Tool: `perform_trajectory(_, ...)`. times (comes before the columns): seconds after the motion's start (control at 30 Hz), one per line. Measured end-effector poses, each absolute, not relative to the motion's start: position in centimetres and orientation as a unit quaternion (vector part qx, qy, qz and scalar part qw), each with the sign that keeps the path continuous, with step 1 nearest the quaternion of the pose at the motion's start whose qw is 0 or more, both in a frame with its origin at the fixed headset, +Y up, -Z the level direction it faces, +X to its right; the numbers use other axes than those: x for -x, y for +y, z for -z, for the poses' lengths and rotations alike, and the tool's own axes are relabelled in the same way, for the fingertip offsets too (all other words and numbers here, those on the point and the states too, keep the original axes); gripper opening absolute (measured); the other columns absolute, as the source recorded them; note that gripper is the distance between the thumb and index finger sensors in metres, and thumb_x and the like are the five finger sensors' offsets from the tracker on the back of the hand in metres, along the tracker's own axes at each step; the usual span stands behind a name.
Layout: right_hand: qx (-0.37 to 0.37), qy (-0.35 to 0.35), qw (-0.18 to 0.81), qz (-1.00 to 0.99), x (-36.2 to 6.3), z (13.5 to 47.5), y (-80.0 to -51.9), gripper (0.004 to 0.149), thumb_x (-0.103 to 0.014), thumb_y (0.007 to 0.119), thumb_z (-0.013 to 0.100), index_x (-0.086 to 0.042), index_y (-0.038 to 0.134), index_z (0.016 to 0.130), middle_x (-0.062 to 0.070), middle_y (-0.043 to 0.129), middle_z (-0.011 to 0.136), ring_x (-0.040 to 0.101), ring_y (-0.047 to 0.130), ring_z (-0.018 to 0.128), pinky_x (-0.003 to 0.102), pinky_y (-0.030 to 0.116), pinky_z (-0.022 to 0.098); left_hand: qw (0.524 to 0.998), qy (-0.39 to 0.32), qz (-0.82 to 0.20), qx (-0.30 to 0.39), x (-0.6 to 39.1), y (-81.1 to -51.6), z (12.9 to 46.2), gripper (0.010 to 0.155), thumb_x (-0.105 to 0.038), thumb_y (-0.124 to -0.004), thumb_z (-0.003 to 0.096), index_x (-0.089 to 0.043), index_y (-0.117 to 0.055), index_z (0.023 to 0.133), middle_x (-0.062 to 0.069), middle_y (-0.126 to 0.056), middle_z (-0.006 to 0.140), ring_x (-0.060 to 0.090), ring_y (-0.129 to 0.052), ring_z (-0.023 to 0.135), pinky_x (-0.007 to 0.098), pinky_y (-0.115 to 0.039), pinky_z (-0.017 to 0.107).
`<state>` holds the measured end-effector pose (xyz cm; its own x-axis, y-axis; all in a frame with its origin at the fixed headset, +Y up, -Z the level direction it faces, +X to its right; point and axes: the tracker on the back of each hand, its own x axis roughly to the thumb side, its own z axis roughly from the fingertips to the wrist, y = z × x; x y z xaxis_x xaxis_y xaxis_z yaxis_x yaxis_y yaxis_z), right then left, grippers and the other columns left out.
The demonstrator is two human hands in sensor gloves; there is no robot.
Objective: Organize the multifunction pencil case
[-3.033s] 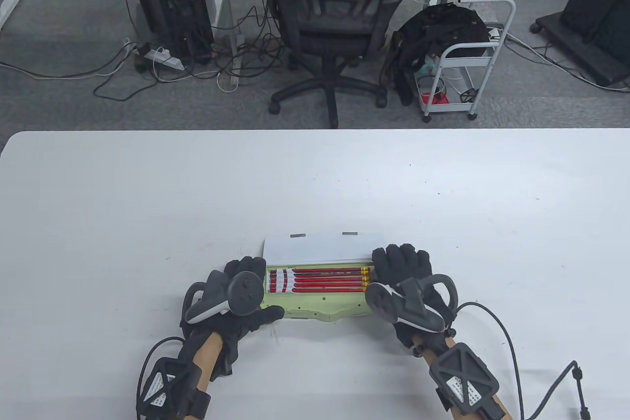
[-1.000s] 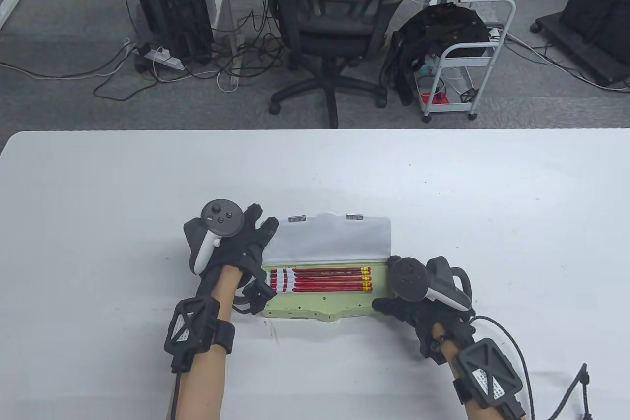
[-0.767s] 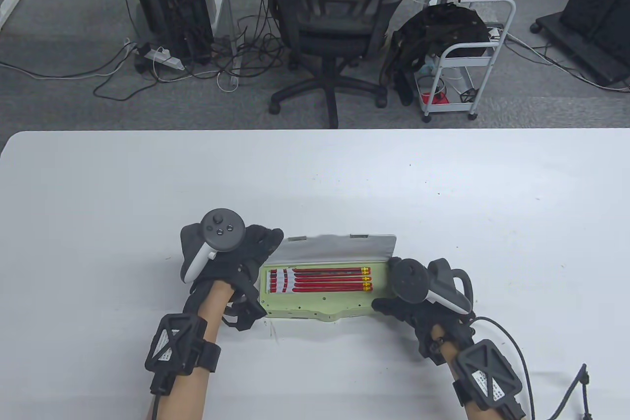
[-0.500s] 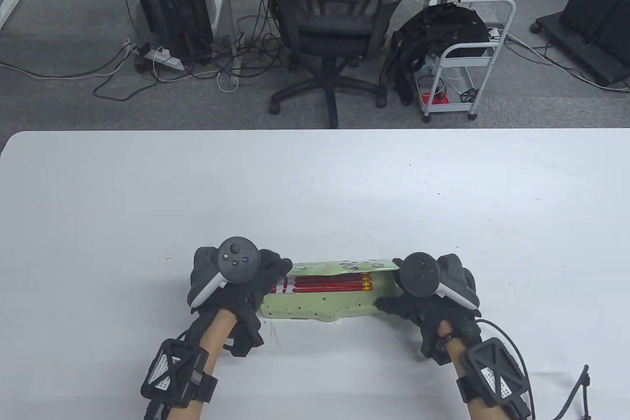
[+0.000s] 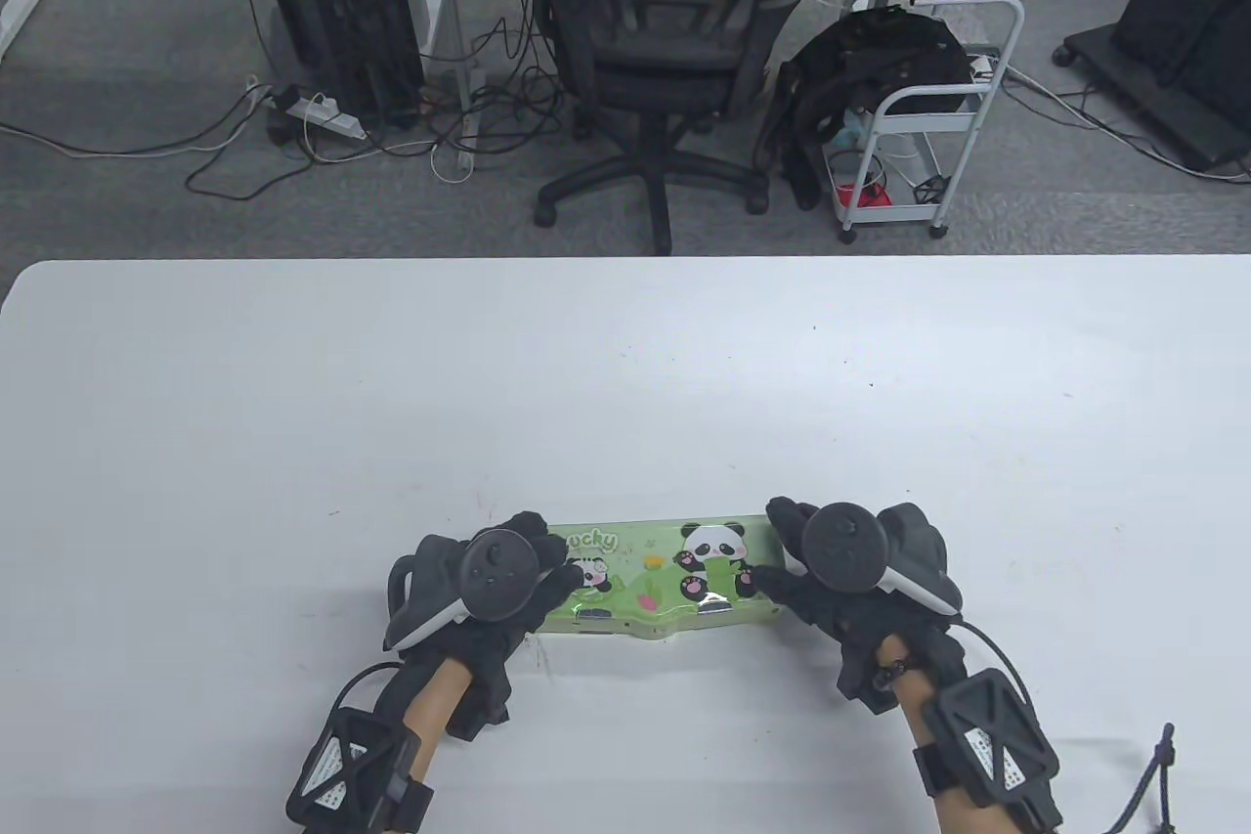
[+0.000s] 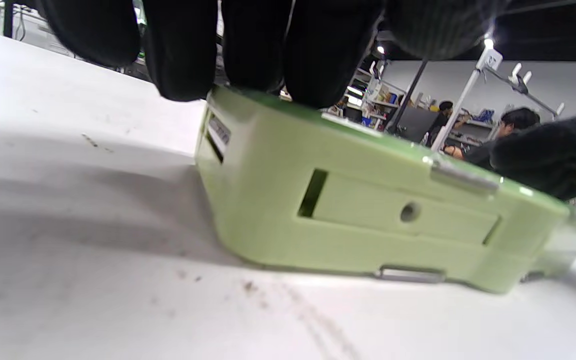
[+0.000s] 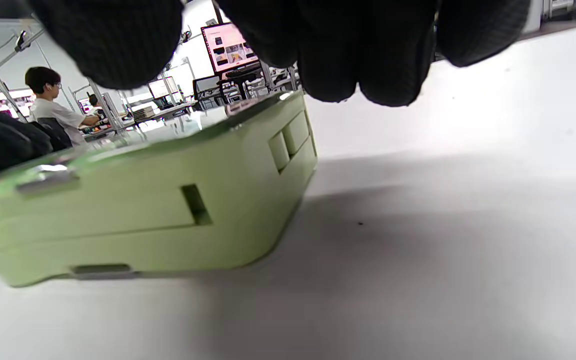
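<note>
A light green pencil case [image 5: 655,575] with panda pictures on its lid lies closed near the table's front edge. My left hand [image 5: 528,580] rests flat on the lid's left end, and its fingers [image 6: 248,45] press on the lid's top edge in the left wrist view, above the case's green side [image 6: 368,220]. My right hand [image 5: 792,575] rests flat on the lid's right end, and its fingers [image 7: 348,50] lie over the case's corner [image 7: 168,210]. The red pencils inside are hidden.
The white table [image 5: 625,365] stretches wide behind and to both sides of the case. Beyond its far edge stand an office chair [image 5: 669,42] and a white cart [image 5: 928,120] on the floor.
The lid stood open with the red pencils showing. Both hands swung it down toward me and now lie on top of the closed case.
</note>
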<state>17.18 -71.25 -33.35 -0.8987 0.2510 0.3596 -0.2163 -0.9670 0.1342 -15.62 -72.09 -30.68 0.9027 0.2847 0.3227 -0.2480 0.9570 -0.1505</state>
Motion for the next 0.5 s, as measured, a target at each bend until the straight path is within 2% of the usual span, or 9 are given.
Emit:
perform_trajectory(0.13, -0.198, 0.05, 0.068, -0.977, -15.9, 32.9, -71.9, 0.081, -0.05, 0.072, 0.047, 0.0, 0.054, 0.108, 0.031, 0.065, 0.104, 0.055, 0.076, 0.09, 0.069, 0.066, 0.065, 0.972, -0.18, -0.14, 0.053, 15.7, -72.3, 30.5, 0.06, -0.054, -0.064, 0.0537, -0.018, -0.074, 0.101, 0.016, -0.066, 0.116, 0.05, -0.076, 0.1, 0.072, -0.063, 0.065)
perform_trajectory(0.33, -0.196, 0.052, 0.07, -0.977, -15.9, 32.8, -71.9, 0.08, -0.05, 0.071, 0.048, 0.0, 0.053, 0.108, 0.031, 0.065, 0.103, 0.056, 0.075, 0.091, 0.069, 0.065, 0.065, 0.971, -0.187, -0.143, 0.045, 15.9, -72.4, 30.4, 0.06, -0.054, -0.064, 0.0537, -0.018, -0.074, 0.101, 0.017, -0.066, 0.117, 0.05, -0.075, 0.1, 0.072, -0.064, 0.065)
perform_trajectory(0.43, -0.195, 0.045, 0.066, -0.978, -16.0, 32.9, -71.7, 0.081, -0.051, 0.072, 0.047, 0.0, 0.054, 0.108, 0.031, 0.063, 0.105, 0.056, 0.074, 0.091, 0.069, 0.064, 0.066, 0.97, -0.19, -0.153, 0.012, 16.4, -72.3, 30.5, 0.063, -0.053, -0.064, 0.0533, -0.015, -0.071, 0.103, 0.02, -0.07, 0.114, 0.05, -0.076, 0.099, 0.072, -0.064, 0.065)
perform_trajectory(0.5, -0.186, 0.028, 0.065, -0.98, -16.5, 33.0, -71.3, 0.081, -0.051, 0.071, 0.047, 0.0, 0.053, 0.108, 0.032, 0.063, 0.104, 0.057, 0.071, 0.092, 0.071, 0.061, 0.066, 0.974, -0.175, -0.142, -0.008, 17.2, -72.1, 30.6, 0.066, -0.053, -0.064, 0.0536, -0.013, -0.066, 0.107, 0.022, -0.067, 0.115, 0.052, -0.073, 0.101, 0.072, -0.062, 0.066)
